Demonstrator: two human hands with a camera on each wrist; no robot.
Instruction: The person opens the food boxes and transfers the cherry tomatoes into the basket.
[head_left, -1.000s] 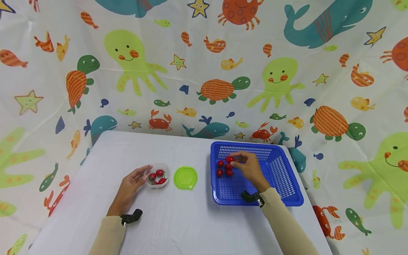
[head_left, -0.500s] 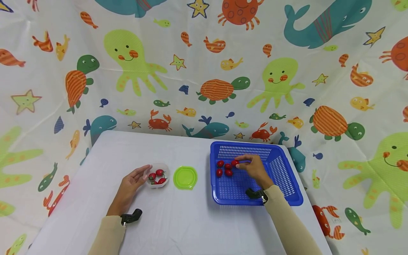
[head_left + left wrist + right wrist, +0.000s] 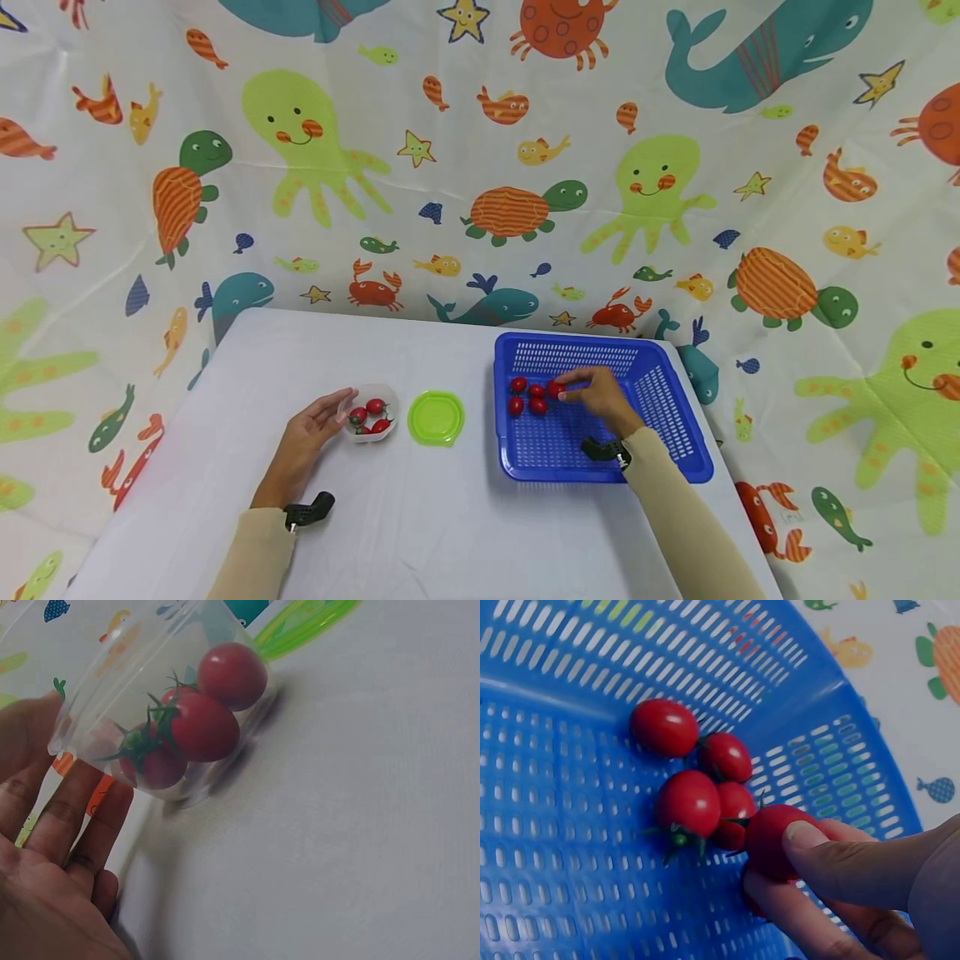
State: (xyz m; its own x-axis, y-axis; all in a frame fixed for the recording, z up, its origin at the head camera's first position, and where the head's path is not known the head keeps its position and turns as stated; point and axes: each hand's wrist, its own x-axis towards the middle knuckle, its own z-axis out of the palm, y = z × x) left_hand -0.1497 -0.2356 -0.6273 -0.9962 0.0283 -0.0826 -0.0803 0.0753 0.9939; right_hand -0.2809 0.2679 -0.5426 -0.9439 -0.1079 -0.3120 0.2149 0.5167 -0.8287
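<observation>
My left hand (image 3: 306, 429) is at the left side of a small clear plastic cup (image 3: 386, 396), pinching its rim between thumb and fingers. Several red cherry tomatoes (image 3: 202, 726) with green stems lie inside the cup. Over in the blue plastic basket (image 3: 517, 467), my right hand (image 3: 600, 398) pinches a single cherry tomato (image 3: 769, 838) between thumb and fingertips, low beside others. Several loose cherry tomatoes (image 3: 688, 804) are grouped on the basket floor to the left of that hand in the head view. Another is partly hidden under my fingers.
A bright green round lid (image 3: 437, 418) lies flat on the white table (image 3: 420, 517), between the cup and the basket. The basket has raised slotted walls. Behind the table hangs a curtain (image 3: 420, 100) printed with sea animals.
My right hand has moved slightly right and lower in the basket, carrying its cherry tomato to the right side of the group. My left hand and the cup have stayed put.
</observation>
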